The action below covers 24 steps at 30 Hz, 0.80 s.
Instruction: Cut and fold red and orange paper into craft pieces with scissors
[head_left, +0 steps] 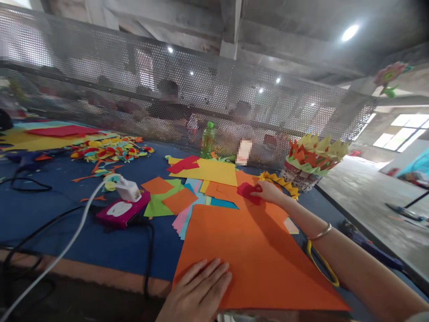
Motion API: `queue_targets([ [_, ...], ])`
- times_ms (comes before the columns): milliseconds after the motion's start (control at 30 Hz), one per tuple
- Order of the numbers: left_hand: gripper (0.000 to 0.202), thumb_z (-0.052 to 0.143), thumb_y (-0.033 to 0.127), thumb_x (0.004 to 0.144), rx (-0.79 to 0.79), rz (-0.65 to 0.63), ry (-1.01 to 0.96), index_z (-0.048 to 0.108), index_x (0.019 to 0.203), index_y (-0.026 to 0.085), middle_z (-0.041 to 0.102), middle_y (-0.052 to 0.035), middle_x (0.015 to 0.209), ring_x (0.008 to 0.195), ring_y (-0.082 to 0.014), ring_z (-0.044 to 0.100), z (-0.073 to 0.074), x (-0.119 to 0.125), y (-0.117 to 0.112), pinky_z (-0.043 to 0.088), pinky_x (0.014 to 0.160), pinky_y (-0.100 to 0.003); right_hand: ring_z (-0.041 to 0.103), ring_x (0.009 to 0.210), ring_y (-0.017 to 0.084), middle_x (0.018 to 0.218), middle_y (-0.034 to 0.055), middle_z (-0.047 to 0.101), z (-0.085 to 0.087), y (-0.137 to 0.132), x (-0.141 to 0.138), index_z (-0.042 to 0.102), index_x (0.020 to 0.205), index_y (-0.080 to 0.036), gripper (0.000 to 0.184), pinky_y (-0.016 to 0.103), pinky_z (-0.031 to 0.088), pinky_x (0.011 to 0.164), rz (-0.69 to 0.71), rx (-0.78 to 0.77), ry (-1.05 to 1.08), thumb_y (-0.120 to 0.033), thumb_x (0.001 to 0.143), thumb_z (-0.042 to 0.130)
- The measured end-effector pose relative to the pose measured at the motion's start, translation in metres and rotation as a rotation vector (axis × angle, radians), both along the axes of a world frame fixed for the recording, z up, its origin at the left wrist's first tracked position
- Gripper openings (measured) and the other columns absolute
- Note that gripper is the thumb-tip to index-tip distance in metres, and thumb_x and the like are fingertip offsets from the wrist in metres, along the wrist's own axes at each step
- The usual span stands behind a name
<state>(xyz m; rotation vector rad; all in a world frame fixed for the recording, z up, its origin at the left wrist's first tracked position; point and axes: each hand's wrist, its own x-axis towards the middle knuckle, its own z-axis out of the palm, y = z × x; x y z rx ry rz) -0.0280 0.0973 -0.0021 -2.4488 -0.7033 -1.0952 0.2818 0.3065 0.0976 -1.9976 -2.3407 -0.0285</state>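
My left hand [203,286] lies flat, fingers stretched out, on the near left part of a large orange sheet [254,250]. Beyond the sheet's far edge, my right hand [271,192] has its fingertips closed on the edge of a small red paper piece [247,191]. Under and around that piece are more orange papers [223,191]. Close behind the right hand curves a yellow zigzag paper strip [290,188]. A yellow looped handle [320,264] shows beside my right forearm, partly hidden by it.
A magenta power strip [114,214] with a white charger [129,190] and cables stands left. Cut scraps [110,150] are heaped behind it. A green bottle [208,141] and a paper-trimmed basket [306,167] stand near the perforated screen [208,94]. A blue glue gun [372,246] lies right.
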Motion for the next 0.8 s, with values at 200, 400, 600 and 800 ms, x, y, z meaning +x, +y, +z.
queue_targets([
  [200, 0.053, 0.034, 0.003, 0.084, -0.049, -0.056, -0.07, 0.056, 0.132, 0.009, 0.068, -0.0044, 0.127, 0.127, -0.0103, 0.054, 0.011, -0.002, 0.002, 0.037, 0.11, -0.02, 0.065, 0.095, 0.02, 0.104, 0.0057, 0.068, -0.004, -0.001, 0.004, 0.063, 0.109, -0.015, 0.031, 0.04, 0.052, 0.086, -0.01, 0.011, 0.043, -0.039, 0.091, 0.064],
  [400, 0.052, 0.036, 0.005, 0.086, 0.001, -0.02, -0.04, 0.056, 0.133, 0.011, 0.067, -0.0051, 0.129, 0.13, -0.0129, 0.052, 0.005, 0.004, 0.001, 0.035, 0.114, -0.026, 0.065, 0.092, 0.019, 0.107, 0.0058, 0.066, -0.003, 0.002, 0.006, 0.061, 0.114, -0.015, 0.03, 0.04, 0.055, 0.082, -0.046, 0.015, 0.062, -0.037, 0.094, 0.061],
  [600, 0.048, 0.033, 0.008, 0.09, 0.038, 0.037, -0.05, 0.062, 0.127, 0.017, 0.063, -0.0043, 0.134, 0.132, -0.0166, 0.048, -0.013, 0.02, 0.002, 0.029, 0.119, -0.034, 0.066, 0.092, 0.019, 0.104, 0.005, 0.067, 0.001, 0.002, 0.003, 0.064, 0.106, -0.015, 0.025, 0.039, 0.055, 0.083, -0.082, 0.059, 0.05, -0.036, 0.094, 0.061],
  [800, 0.042, 0.035, 0.015, 0.093, 0.043, 0.046, -0.053, 0.064, 0.123, 0.018, 0.063, -0.0042, 0.134, 0.131, -0.0198, 0.049, -0.019, 0.026, 0.002, 0.028, 0.118, -0.037, 0.065, 0.084, 0.017, 0.09, 0.0034, 0.068, 0.015, -0.009, 0.003, 0.065, 0.095, -0.016, 0.022, 0.033, 0.051, 0.076, -0.134, 0.162, 0.057, -0.036, 0.095, 0.057],
])
